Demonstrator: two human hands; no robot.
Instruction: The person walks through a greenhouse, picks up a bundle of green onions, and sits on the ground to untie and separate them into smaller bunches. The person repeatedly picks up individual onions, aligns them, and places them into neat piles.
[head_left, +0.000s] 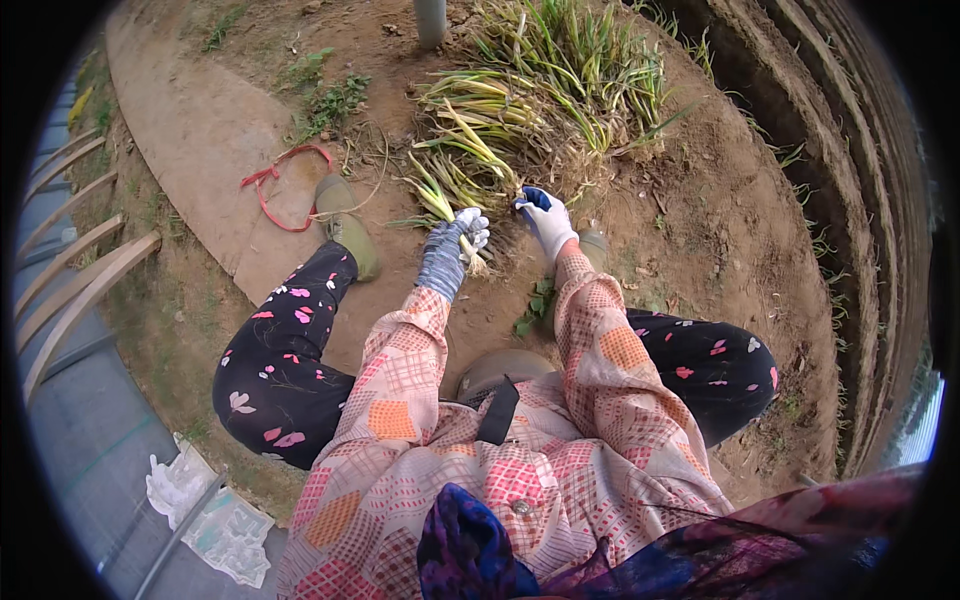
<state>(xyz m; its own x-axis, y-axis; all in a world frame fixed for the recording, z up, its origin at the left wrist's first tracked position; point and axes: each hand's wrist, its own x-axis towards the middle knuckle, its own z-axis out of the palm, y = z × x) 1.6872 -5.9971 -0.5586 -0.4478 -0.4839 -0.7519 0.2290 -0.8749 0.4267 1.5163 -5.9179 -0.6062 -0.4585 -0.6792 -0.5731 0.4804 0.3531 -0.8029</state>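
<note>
My left hand (454, 244), in a grey-and-white knit glove, is closed around a small bunch of green onions (433, 195). Their pale stems and whitish roots stick out below the fist, the yellow-green leaves above it. Just to the right, my right hand (546, 217), in a white glove with blue palm coating, pinches the root end of another green onion (480, 150). Its leaves point up and left over the pile of green onions (487, 105) lying on the soil. Dry, brownish roots and leaves tangle along the pile's near side.
A red tie strip (262, 176) lies by my left boot (349, 232). Beyond the pile stands a grey post (430, 22). Planted furrows (795, 135) run along the right. Curved wooden strips (90, 300) and grey sheeting (97, 420) with torn plastic bags (225, 532) lie left.
</note>
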